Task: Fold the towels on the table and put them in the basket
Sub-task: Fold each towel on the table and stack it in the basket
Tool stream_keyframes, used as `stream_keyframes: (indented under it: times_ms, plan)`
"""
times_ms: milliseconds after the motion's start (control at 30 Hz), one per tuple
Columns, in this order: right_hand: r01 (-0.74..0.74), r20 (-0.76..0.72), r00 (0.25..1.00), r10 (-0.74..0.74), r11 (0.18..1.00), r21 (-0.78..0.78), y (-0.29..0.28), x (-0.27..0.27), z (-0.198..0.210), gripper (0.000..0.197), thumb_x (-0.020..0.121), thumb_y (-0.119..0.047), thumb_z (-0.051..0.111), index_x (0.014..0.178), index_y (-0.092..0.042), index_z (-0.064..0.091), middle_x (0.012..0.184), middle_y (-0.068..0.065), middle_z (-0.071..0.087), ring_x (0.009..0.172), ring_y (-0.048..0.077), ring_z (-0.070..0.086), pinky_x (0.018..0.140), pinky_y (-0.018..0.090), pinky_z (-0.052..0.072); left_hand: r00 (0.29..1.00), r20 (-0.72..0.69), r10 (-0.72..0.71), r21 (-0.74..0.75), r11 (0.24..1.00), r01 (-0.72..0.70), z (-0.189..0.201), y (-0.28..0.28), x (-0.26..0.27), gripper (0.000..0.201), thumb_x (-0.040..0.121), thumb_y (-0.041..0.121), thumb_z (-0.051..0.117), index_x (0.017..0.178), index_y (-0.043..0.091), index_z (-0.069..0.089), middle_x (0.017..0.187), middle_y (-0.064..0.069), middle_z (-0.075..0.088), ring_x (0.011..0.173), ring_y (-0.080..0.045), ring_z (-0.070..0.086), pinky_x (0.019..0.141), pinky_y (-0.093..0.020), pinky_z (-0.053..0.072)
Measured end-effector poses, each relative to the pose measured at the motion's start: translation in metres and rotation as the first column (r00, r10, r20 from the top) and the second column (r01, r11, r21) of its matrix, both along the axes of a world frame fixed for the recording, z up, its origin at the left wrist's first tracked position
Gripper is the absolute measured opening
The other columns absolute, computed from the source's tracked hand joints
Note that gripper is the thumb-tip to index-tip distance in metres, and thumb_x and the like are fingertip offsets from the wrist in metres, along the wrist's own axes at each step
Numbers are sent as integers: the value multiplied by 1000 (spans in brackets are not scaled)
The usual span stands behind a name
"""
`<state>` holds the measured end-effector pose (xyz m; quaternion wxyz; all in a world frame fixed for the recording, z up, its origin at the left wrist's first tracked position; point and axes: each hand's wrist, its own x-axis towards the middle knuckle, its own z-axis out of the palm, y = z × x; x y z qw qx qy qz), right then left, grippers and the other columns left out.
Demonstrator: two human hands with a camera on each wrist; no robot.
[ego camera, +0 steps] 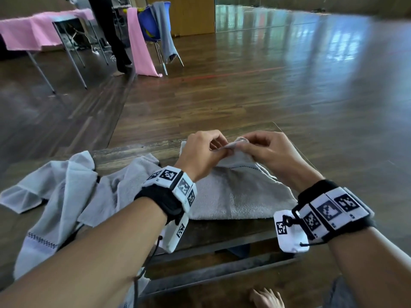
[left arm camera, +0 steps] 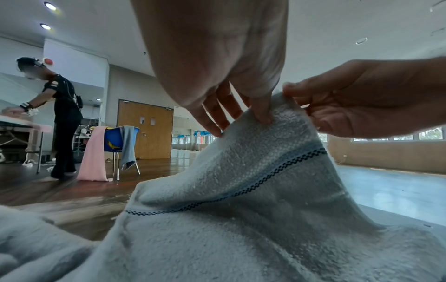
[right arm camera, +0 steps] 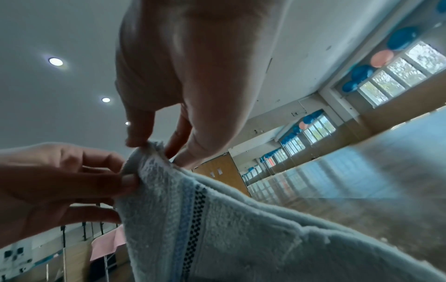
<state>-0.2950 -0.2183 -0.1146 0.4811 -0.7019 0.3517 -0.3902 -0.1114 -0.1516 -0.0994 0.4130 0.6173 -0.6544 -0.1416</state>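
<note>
You had the grey towel on the dark wooden worktop, lower middle of the frame, both your left hand and right hand pinching its raised corner with your fingers. Shiny wood floor behind, pink cloth over a blue chair upper left.

No legible text, brand name, numeral or sign appears in any view. The only printed marks are square black-and-white coded patterns on the white blocks of the left wristband and the right wristband, with a further such pattern on a white tag hanging just below the right wristband; these are machine codes, not readable characters. Two small pale notices are fixed on the wooden door seen in the left wrist view, but their content is too small and blurred to make out.
</note>
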Motion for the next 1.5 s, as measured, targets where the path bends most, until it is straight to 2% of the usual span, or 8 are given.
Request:
stream_keyframes:
  times_ms: [100, 233, 367, 533, 600, 767, 1267, 1500]
  plan:
    - [0, 56, 998, -3, 998, 69, -6, 4, -4, 21, 83, -35, 75, 93, -18, 82, 95, 10, 79, 97, 34, 73, 93, 54, 56, 1000, 5, -5, 24, 1000, 5, -4, 1, -5, 9, 84, 23, 76, 89, 16, 74, 79, 4, 73, 74, -8, 69, 69, -26, 55]
    - [20, 71, 997, -29, 992, 124, -12, 5, -10, 9, 88, -15, 73, 91, -12, 81, 97, 16, 78, 99, 36, 73, 95, 60, 55, 999, 8, -32, 143, 989, 31, -11, 1, -10, 7, 83, 19, 71, 87, 13, 70, 69, 4, 65, 57, -3, 54, 54, -20, 42]
    - [144, 100, 981, -164, 972, 184, -21, -2, -11, 5, 85, -20, 78, 87, -17, 81, 92, 11, 78, 88, 26, 74, 90, 53, 60, 996, 5, -92, 210, 974, 89, -13, 3, -13, 9, 87, 24, 69, 87, 15, 70, 67, 6, 61, 54, 3, 49, 50, -8, 36]
    - [168, 40, 983, -181, 961, 219, -24, -3, -16, 7, 81, -24, 78, 77, -21, 83, 85, 4, 79, 95, 31, 74, 91, 52, 59, 998, -42, -50, 92, 994, 54, -4, -6, -23, 13, 92, 26, 69, 88, 13, 69, 71, -7, 69, 58, -9, 55, 53, -20, 42]
    - [154, 31, 986, -163, 969, 195, -23, -4, -15, 7, 78, -28, 77, 79, -23, 82, 87, 4, 78, 99, 32, 73, 94, 55, 57, 999, -40, -18, 59, 998, 20, 0, -10, -27, 13, 91, 25, 70, 87, 13, 69, 65, -4, 66, 51, -3, 50, 50, -16, 39]
    - [159, 43, 985, -168, 973, 166, -24, -11, -16, 10, 80, -23, 81, 80, -33, 80, 83, 2, 78, 78, 16, 71, 88, 47, 59, 999, -11, 43, 48, 998, -42, 1, -18, -31, 14, 91, 28, 70, 87, 15, 69, 50, 9, 55, 38, 1, 44, 42, -10, 29]
    - [175, 17, 984, -179, 976, 132, -20, -11, -12, 19, 89, -9, 75, 78, -24, 76, 78, -4, 75, 75, 11, 67, 84, 37, 57, 993, 12, 116, 16, 993, -117, -3, -21, -37, 15, 91, 30, 69, 84, 18, 72, 41, 9, 47, 35, -1, 44, 40, -9, 26]
    - [180, 3, 983, -184, 968, 177, -19, -14, -13, 13, 89, -21, 76, 76, -22, 79, 69, -10, 72, 72, 10, 64, 79, 37, 56, 988, 34, 148, 41, 988, -149, -6, -27, -42, 18, 90, 36, 69, 78, 23, 70, 44, 13, 49, 39, 1, 46, 42, -11, 26]
